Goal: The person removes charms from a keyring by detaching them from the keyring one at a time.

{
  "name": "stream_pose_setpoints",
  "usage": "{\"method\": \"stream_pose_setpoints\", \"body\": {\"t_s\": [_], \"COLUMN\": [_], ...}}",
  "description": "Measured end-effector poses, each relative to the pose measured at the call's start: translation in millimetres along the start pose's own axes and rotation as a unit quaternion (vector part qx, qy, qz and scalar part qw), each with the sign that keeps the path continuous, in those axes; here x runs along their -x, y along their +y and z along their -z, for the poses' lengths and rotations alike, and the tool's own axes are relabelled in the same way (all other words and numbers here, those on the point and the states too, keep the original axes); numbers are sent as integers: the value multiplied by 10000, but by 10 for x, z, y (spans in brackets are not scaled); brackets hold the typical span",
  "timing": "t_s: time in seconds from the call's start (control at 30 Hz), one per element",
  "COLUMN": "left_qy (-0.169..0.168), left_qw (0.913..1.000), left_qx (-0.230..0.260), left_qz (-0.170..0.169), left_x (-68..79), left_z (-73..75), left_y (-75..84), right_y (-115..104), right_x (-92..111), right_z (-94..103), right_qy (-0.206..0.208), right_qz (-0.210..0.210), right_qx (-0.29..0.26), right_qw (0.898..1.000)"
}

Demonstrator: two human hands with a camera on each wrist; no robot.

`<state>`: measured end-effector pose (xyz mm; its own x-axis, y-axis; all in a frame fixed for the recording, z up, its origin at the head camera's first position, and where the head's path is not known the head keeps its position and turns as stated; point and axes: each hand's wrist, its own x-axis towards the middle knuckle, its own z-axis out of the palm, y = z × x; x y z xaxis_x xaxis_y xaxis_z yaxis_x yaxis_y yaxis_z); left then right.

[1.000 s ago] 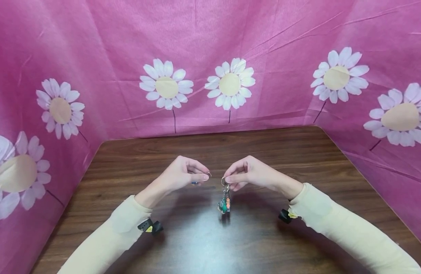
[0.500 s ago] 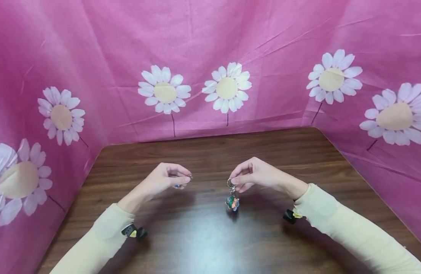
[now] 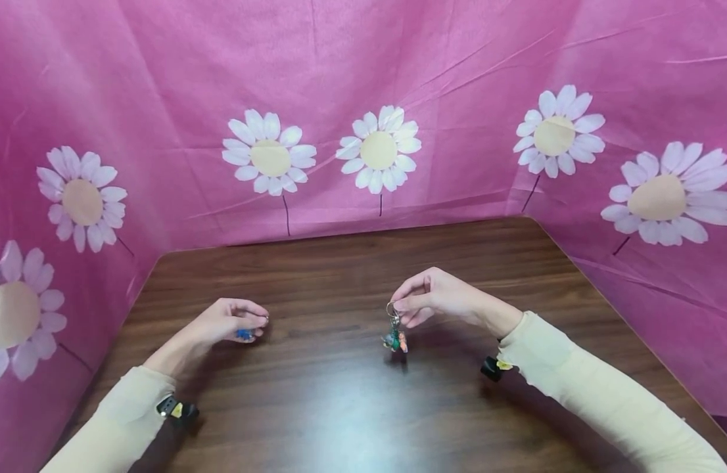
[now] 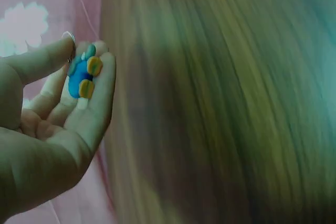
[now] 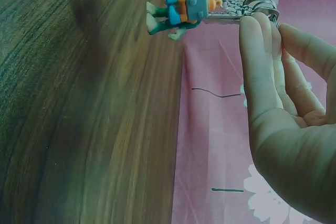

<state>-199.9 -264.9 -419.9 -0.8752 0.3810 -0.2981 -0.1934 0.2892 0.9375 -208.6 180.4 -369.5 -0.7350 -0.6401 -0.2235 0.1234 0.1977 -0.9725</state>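
Observation:
My left hand (image 3: 230, 323) sits low over the left part of the brown table (image 3: 351, 407). It pinches a small blue and orange charm (image 3: 244, 334) with a little metal ring; in the left wrist view the charm (image 4: 83, 73) lies against my curled fingers (image 4: 97, 100). My right hand (image 3: 430, 299) is held above the table's middle and pinches a metal key ring (image 3: 392, 309). Green, orange and blue figure charms (image 3: 396, 340) hang from it on short chains. In the right wrist view these charms (image 5: 179, 4) dangle from the ring (image 5: 260, 4) beside my fingertips (image 5: 254, 51).
Pink cloth printed with white daisies (image 3: 375, 98) walls the table at the back and on both sides. Both arms wear cream sleeves with a black wrist device (image 3: 177, 408) on each.
My left hand has moved left and down towards the table, carrying its small charm away from the key ring. The right hand has stayed about where it was, its charms swinging.

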Motion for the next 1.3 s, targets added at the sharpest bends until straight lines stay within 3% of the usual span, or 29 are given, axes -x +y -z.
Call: {"method": "stream_pose_setpoints", "body": {"t_s": [0.17, 0.37, 0.57, 0.9, 1.1, 1.3], "left_qy": [453, 828, 1097, 1338, 1673, 1706], "left_qw": [9986, 9962, 9936, 9907, 9840, 9831], "left_qx": [35, 69, 231, -239, -603, -619], "left_qz": [273, 243, 137, 91, 124, 248], "left_x": [-2, -4, -42, -71, -64, -43], "left_z": [258, 443, 530, 621, 678, 714], "left_y": [-127, -166, -139, -132, -138, -167], "right_y": [22, 26, 23, 41, 39, 24], "right_x": [-34, -65, -69, -82, -123, -156], "right_z": [12, 5, -3, 3, 12, 18], "right_qy": [-23, -8, 1, 42, 13, -24], "right_qz": [-13, -16, -76, -115, -97, -93], "right_qx": [-16, -81, -195, -308, -407, -413], "right_qw": [10000, 10000, 9998, 9994, 9991, 9991]}}
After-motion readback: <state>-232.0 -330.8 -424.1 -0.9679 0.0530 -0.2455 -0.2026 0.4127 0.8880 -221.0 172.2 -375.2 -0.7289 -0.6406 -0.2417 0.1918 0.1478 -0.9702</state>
